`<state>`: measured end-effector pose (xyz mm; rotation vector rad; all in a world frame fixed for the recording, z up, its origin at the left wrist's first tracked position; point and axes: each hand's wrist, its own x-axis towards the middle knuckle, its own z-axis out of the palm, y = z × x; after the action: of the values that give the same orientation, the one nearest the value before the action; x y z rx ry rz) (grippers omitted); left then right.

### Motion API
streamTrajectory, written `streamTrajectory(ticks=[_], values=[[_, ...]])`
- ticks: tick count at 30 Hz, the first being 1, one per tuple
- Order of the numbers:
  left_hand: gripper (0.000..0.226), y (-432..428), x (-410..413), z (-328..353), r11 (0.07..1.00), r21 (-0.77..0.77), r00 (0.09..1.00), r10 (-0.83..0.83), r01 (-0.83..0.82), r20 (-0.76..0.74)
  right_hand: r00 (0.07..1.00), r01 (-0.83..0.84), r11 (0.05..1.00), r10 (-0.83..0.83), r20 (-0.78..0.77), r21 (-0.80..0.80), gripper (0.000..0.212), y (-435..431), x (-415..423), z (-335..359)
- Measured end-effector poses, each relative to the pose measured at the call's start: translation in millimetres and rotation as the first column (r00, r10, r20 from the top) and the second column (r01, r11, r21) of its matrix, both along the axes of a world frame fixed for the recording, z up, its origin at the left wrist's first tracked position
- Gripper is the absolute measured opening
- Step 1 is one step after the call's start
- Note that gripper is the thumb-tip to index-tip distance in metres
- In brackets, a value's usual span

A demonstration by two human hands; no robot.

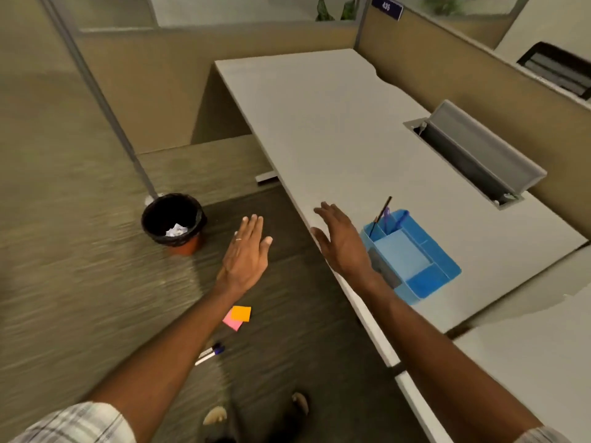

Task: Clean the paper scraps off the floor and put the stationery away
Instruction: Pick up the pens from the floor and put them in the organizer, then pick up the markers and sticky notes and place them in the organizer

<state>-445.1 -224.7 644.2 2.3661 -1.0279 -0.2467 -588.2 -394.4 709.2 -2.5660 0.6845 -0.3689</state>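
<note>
A black-lined bin (173, 222) stands on the floor (64, 251) at the left with crumpled paper (176, 231) inside. Right of it the left hand (246, 254) hangs flat above the floor, fingers (252, 223) straight, together and empty. Below it lie an orange and a pink sticky note (237, 317) and a marker (210, 353). The right hand (343, 243) hovers over the bench (319, 123) edge, fingers loosely spread, holding nothing. A blue organizer (412, 255) holding pens sits just beside it on the bench.

Grey-brown carpet floor (64, 251); pale grey desk (319, 123) against tan cubicle partitions (144, 91); open cable tray (473, 155) near desktop's far edge.
</note>
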Motion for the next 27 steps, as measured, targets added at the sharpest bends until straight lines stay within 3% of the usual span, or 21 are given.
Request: streamTrajectory(ticks=[9, 18, 27], values=[[0.056, 147.2, 27.6, -19.4, 0.985, 0.104, 0.990, 0.138, -0.140, 0.021, 0.975, -0.137, 0.990, 0.140, -0.171, 0.030, 0.052, 101.3, 49.4, -41.2], [0.056, 286.4, 50.9, -44.7, 0.943, 0.290, 0.983, 0.179, -0.163, -0.028, 0.944, -0.219, 0.973, 0.230, -0.238, 0.071, 0.048, 215.4, 80.6, -93.3], [0.058, 325.6, 58.2, -71.0, 0.888, 0.395, 0.954, 0.288, -0.236, -0.077, 0.867, -0.302, 0.942, 0.336, -0.369, 0.148, 0.056, 239.4, 109.5, -142.0]])
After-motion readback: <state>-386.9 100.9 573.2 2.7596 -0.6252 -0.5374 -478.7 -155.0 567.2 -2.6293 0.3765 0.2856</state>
